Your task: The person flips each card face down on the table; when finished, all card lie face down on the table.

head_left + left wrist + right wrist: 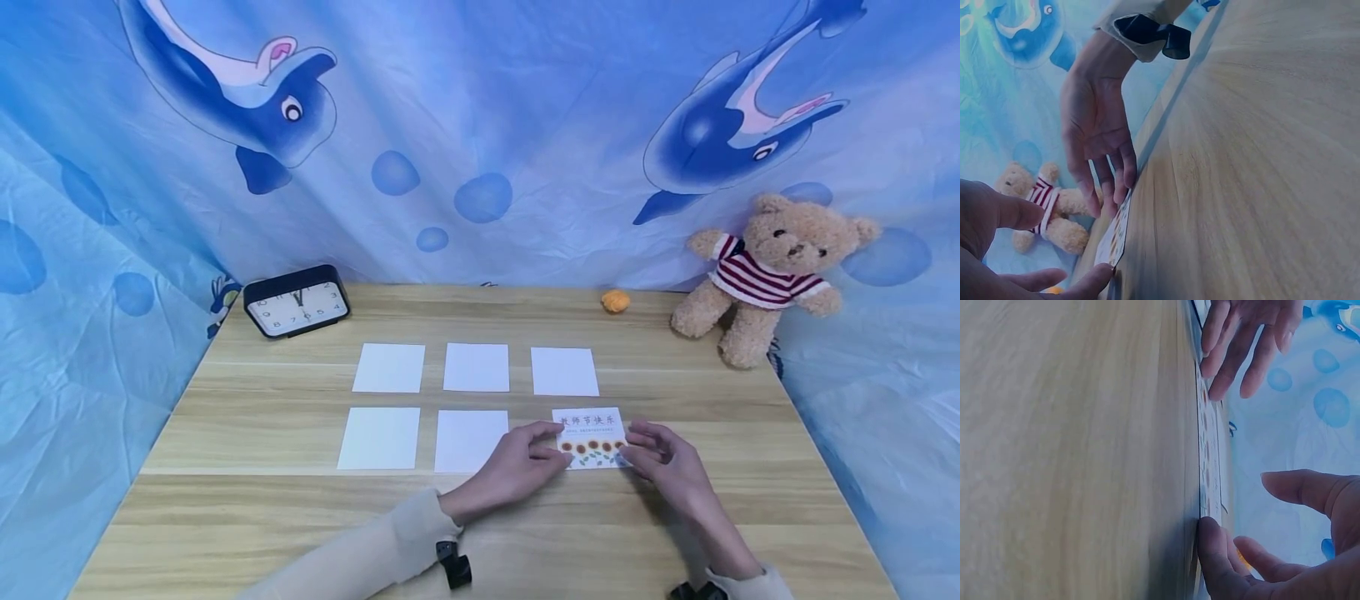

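A white card (592, 437) printed with Chinese characters and a row of sunflowers lies on the wooden table in the head view. At its left edge is my left hand (517, 462), fingertips right at the side of the card and thumb raised. On the opposite edge my right hand (671, 467) has its fingertips at the card, its thumb held apart in the right wrist view. The sunflower card (1114, 240) appears edge-on in the left wrist view, low against the tabletop between the fingers of both hands. Neither hand curls round it.
Plain white cards, such as one (471, 442) left of my left hand and one (565, 372) behind the sunflower card, form two rows. A black-framed clock (298, 302) stands back left. An orange ball-like thing (616, 301) and a teddy bear (776, 271) are back right, before a blue dolphin curtain (570, 100).
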Demonstrator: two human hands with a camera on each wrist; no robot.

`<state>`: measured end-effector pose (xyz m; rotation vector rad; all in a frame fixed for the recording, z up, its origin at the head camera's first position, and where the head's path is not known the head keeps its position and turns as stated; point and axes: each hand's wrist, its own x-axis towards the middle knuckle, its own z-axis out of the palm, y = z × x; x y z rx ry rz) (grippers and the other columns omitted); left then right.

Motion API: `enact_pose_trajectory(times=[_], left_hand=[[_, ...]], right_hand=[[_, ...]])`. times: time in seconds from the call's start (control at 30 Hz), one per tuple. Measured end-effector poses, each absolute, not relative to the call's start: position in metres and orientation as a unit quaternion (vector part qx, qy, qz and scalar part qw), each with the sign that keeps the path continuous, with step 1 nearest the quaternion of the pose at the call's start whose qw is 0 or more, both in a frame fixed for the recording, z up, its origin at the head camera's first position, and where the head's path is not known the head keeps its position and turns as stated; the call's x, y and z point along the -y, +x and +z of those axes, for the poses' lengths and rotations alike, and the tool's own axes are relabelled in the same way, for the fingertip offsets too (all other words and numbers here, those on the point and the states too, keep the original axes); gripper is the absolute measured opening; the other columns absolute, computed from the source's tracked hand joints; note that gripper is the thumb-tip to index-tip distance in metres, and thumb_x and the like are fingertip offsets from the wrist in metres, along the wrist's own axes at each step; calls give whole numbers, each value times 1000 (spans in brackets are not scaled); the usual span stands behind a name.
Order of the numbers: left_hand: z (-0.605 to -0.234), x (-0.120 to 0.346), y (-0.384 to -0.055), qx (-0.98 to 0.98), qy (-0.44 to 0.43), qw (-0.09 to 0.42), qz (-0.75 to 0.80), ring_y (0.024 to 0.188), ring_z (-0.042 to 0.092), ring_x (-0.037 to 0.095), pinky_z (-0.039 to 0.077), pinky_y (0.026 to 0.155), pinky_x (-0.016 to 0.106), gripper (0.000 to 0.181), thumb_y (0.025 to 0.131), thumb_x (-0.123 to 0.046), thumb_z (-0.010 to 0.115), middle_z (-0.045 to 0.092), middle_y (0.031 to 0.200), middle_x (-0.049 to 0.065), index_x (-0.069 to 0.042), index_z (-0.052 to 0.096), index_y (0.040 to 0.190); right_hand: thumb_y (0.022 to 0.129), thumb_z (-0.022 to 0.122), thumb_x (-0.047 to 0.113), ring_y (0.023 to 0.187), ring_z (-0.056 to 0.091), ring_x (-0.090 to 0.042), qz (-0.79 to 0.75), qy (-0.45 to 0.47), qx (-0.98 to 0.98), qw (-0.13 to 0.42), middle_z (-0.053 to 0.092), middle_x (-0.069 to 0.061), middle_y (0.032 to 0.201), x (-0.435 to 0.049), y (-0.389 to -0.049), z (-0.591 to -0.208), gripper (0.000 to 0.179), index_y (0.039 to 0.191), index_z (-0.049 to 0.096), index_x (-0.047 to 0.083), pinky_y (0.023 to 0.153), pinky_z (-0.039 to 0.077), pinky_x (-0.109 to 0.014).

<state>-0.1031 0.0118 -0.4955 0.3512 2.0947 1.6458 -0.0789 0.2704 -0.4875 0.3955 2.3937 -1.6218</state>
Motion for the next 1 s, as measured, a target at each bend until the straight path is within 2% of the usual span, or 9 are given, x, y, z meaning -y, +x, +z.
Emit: enact_pose_trajectory(times=[0.43, 0.7, 0.87, 1.0], left_hand=[[-499, -11, -99, -756, 121, 217, 605, 111, 76, 28, 64, 91, 33, 56, 96, -28, 73, 71, 133, 21, -3, 58, 144], [-501, -9, -99, -757, 132, 219, 601, 110, 77, 20, 61, 89, 25, 57, 97, -31, 71, 72, 133, 19, -5, 57, 145], [-500, -9, -98, -757, 133, 216, 602, 110, 77, 24, 63, 91, 30, 56, 97, -31, 72, 73, 129, 20, -4, 58, 144], [-498, -8, -97, -760, 134, 216, 598, 109, 77, 25, 63, 91, 32, 56, 97, -31, 72, 76, 124, 19, -5, 58, 145]], right_hand=[[99, 72, 17, 94, 68, 9, -585, 174, -782, 126, 58, -28, 147, -267, -83, -486, 66, 153, 41, -5, 87, 61, -18], [99, 73, 17, 93, 68, 9, -585, 187, -780, 118, 60, -26, 145, -263, -83, -482, 66, 152, 42, -4, 87, 60, -16], [99, 72, 16, 91, 66, 9, -587, 192, -777, 122, 59, -25, 145, -263, -85, -484, 67, 154, 39, -5, 87, 60, -15], [99, 72, 16, 92, 65, 7, -580, 194, -782, 121, 63, -18, 138, -262, -85, -483, 66, 154, 40, -3, 85, 60, -17]])
